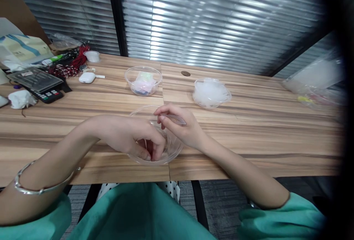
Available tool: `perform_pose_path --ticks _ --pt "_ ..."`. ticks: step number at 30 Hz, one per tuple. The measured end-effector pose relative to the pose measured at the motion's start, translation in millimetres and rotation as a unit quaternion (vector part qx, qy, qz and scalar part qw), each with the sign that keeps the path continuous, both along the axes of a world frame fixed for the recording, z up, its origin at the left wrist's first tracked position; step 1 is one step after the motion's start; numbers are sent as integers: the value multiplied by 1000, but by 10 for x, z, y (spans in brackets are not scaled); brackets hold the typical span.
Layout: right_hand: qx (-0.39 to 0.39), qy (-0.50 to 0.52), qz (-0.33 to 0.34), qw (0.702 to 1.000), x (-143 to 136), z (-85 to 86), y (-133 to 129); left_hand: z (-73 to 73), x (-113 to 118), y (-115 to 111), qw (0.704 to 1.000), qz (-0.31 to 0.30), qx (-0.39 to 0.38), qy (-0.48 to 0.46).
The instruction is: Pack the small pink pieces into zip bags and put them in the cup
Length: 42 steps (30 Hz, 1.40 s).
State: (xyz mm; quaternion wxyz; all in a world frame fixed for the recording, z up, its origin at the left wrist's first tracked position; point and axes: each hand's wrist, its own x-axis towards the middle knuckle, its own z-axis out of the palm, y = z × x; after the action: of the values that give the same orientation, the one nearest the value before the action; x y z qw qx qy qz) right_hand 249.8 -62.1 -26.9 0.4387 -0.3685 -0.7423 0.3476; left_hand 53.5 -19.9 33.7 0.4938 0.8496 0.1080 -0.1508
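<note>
In front of me on the table stands a clear round plastic bowl (177, 150). My left hand (135, 136) reaches down into it, fingers curled and pinched together near its near wall. Whatever lies between those fingertips is hidden or too small to name. Over the far right part of the bowl hangs my right hand (178, 124), thumb and fingers drawn together. A curved clear plastic edge (178, 120) shows beside its palm; I cannot tell whether it is gripped. Behind the bowl lies a thin, clear, round outline, possibly a lid or second rim.
Farther back are a clear bowl with pastel packets (144, 85) and a pile of translucent white pouches (210, 93). On the left sit a white earbud case (87, 77), a card reader (49, 95), a clear-lidded box (34, 79) and red cords (80, 57). Plastic bags (315, 79) lie at right.
</note>
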Motion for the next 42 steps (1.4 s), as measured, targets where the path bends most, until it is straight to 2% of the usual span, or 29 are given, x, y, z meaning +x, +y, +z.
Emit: perform_pose_path --ticks 9,16,25,37,42 --pt "-7 -7 0 1000 10 13 -16 -50 21 -22 998 -23 14 -51" --pt "-11 -7 1 1000 13 11 -21 -37 49 -65 996 -30 28 -80" --pt "-12 -13 2 1000 17 10 -25 -50 51 -65 998 7 30 -56" --pt "-31 -11 9 999 27 43 -22 -95 48 -81 991 -43 46 -116" --pt "-31 11 17 999 23 51 -19 -74 57 -93 991 -35 55 -117"
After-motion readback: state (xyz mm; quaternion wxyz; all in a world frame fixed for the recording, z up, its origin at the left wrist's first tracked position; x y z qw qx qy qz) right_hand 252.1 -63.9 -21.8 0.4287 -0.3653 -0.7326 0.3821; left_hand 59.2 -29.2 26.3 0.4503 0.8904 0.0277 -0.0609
